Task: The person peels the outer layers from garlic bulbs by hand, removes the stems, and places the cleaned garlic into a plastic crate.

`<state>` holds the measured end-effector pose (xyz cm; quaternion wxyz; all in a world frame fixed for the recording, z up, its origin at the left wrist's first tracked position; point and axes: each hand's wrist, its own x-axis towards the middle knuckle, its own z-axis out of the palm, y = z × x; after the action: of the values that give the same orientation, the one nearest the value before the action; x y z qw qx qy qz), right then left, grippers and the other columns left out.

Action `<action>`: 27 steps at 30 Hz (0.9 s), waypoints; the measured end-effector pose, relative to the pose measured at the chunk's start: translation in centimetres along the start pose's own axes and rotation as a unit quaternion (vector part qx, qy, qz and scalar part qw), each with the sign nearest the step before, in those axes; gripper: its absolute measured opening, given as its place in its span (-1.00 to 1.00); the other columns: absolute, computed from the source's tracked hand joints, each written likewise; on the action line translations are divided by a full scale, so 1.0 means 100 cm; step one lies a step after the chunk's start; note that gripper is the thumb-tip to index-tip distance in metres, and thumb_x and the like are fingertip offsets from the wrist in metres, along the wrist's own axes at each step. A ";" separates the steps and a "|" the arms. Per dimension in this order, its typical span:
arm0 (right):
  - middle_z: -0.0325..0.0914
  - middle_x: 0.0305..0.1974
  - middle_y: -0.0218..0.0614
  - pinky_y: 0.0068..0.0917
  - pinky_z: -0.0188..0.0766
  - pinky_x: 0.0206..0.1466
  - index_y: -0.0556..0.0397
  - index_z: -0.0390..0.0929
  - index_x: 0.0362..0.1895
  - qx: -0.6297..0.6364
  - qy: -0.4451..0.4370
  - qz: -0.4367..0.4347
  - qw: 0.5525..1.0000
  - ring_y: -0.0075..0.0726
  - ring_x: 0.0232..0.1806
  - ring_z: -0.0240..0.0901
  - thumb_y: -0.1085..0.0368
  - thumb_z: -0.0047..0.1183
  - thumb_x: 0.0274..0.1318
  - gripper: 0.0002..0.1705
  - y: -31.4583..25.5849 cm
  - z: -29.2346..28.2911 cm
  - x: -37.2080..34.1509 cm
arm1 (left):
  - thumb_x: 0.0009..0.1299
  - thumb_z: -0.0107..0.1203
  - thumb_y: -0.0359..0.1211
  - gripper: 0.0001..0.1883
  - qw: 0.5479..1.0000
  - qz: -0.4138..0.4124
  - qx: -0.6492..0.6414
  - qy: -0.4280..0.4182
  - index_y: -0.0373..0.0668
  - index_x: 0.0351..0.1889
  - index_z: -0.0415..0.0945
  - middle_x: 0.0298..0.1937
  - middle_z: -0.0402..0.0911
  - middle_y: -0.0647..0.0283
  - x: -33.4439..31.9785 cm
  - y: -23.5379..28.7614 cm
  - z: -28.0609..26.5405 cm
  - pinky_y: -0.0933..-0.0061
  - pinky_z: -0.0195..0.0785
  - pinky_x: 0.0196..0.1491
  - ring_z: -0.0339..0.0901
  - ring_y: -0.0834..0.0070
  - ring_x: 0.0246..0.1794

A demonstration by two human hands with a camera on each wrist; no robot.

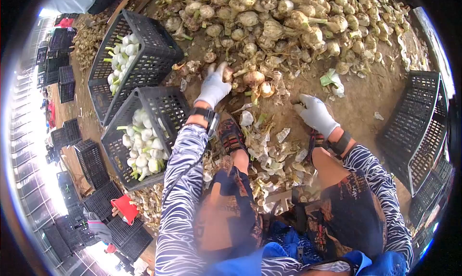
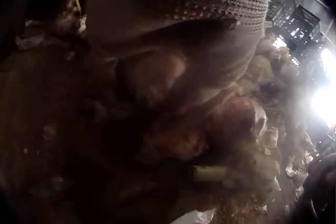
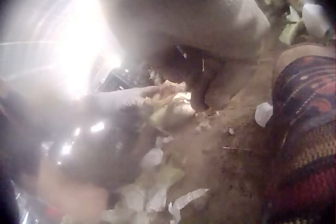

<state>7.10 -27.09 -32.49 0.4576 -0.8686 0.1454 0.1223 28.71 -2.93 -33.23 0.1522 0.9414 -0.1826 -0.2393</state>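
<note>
The gloved left hand (image 1: 215, 87) holds a reddish-brown garlic bulb (image 1: 227, 74) at its fingertips, beside the loose bulbs on the ground. In the dim left wrist view, the glove (image 2: 194, 35) bends over a bulb (image 2: 152, 74), and another bulb (image 2: 239, 118) lies close by. Bulbs with stems (image 1: 253, 78) rest between the two hands. To the right, the gloved right hand (image 1: 318, 114) is low over bare soil, its fingers loosely bent with nothing visible in them. The right wrist view shows that glove (image 3: 210, 29) blurred, its fingertips pointing down.
A large heap of garlic (image 1: 288, 21) spreads across the far side. Two black crates of white trimmed bulbs (image 1: 144, 143) stand at left, and another black crate (image 1: 416, 124) is at right. Peelings (image 1: 269, 155) cover the ground between the feet. More crates stand far left.
</note>
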 end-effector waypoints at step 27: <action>0.57 -0.44 -0.47 -0.68 0.33 -0.49 0.17 0.60 -0.16 0.489 -0.031 0.078 0.868 -0.69 -0.53 0.39 0.14 0.15 0.14 -0.66 -0.089 -0.050 0.018 | -0.07 0.49 -0.27 -0.28 0.927 0.243 -0.167 0.232 -0.24 0.03 0.35 -0.06 0.34 0.10 -0.093 0.131 -0.006 0.32 0.35 -0.01 0.43 0.23 -0.06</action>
<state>12.43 -26.72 -23.63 0.8170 -0.5156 0.2390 0.0980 17.84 -10.57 -24.18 0.3989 0.8584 -0.3226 0.0033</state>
